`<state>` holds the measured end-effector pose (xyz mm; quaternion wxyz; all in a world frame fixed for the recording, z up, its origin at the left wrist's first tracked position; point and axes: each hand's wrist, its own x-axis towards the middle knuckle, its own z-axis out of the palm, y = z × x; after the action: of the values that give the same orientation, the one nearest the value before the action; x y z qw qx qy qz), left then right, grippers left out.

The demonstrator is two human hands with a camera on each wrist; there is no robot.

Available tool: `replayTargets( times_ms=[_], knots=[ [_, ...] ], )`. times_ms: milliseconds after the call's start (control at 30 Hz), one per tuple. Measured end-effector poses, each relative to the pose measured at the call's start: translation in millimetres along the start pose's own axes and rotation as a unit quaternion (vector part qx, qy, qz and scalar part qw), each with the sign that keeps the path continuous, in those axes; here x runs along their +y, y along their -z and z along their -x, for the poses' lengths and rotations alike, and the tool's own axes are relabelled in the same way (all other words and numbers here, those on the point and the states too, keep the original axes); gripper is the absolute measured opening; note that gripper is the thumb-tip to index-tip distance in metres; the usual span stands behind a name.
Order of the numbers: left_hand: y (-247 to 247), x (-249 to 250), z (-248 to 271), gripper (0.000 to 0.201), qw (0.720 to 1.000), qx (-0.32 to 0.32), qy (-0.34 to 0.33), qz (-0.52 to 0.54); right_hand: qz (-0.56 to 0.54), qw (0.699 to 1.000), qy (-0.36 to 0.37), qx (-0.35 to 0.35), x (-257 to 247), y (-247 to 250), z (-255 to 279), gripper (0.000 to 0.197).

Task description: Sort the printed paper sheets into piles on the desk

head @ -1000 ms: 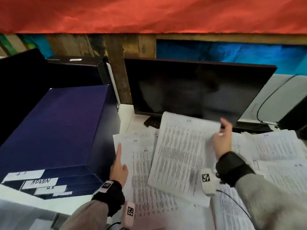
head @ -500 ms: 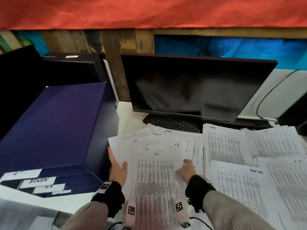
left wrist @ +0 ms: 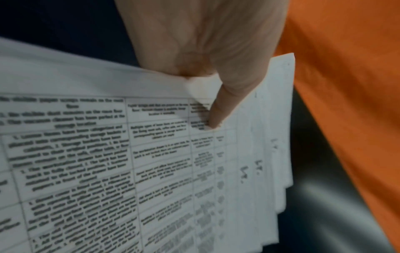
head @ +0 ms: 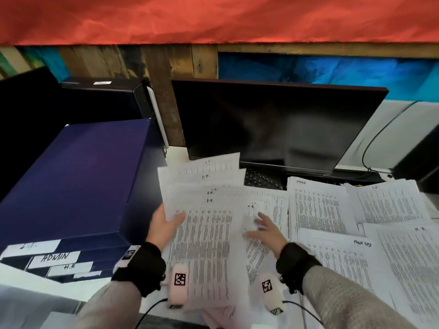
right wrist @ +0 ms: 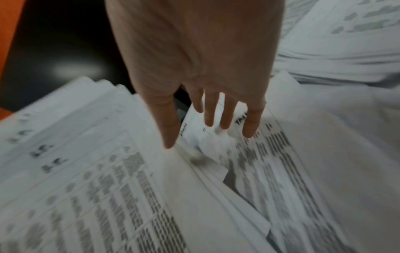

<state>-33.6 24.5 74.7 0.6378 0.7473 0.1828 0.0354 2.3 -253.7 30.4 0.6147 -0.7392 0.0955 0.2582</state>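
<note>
A fanned stack of printed sheets marked "I.T." is lifted off the desk at its left edge by my left hand, thumb on top and fingers underneath. In the left wrist view the thumb presses on the top sheet of the stack. My right hand hovers with fingers spread just right of that stack, over a sheet marked "H.R.". In the right wrist view the spread fingers hang above the loose sheets and hold nothing.
More printed piles cover the desk to the right. A dark blue drawer box with "ADMIN" and "H.R" labels stands at the left. A black monitor and keyboard sit behind the papers.
My right hand laid its sheet on the left pile. My left hand then took the pile by its left edge and raised it, while my right hand came off the paper and spread.
</note>
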Motion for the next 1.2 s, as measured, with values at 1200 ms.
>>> replayTargets(
  times_ms=[1200],
  knots=[
    [-47, -5, -34, 0.05, 0.982, 0.097, 0.075, 0.142, -0.149, 0.978, 0.105, 0.103, -75, -39, -7, 0.034]
  ],
)
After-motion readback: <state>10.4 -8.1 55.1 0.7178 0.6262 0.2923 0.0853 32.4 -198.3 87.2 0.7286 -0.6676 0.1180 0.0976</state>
